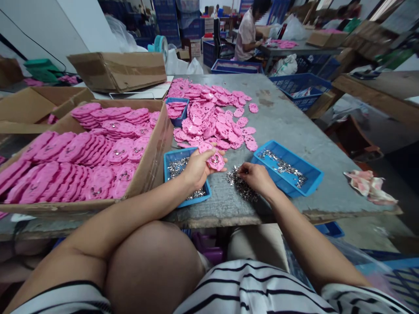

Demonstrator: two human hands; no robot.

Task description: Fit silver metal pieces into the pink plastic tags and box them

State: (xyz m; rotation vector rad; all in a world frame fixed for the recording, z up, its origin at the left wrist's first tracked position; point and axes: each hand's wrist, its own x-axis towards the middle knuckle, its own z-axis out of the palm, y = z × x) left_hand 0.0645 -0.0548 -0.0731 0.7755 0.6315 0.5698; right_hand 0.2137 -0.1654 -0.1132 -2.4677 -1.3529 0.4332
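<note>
My left hand [198,168] is closed round a pink plastic piece [215,161] with small metal bits on its face. It is held above a blue tray [166,168] of small shiny metal parts. My right hand [257,176] has its fingertips pinched together at a loose pile of small metal parts [245,190] on the table; whatever is between the fingertips is hidden. Right of that hand stands a second blue tray [309,186] with more metal parts. A large heap of pink plastic pieces [212,117] lies beyond my hands.
At the left, a cardboard box [150,165] holds stacked pink pieces. A small dark-blue bin [178,121] touches the heap. A crumpled cloth [369,186] lies near the table's right corner. Another person [245,37] sits at a far table. Blue crates [299,87] stand on the floor.
</note>
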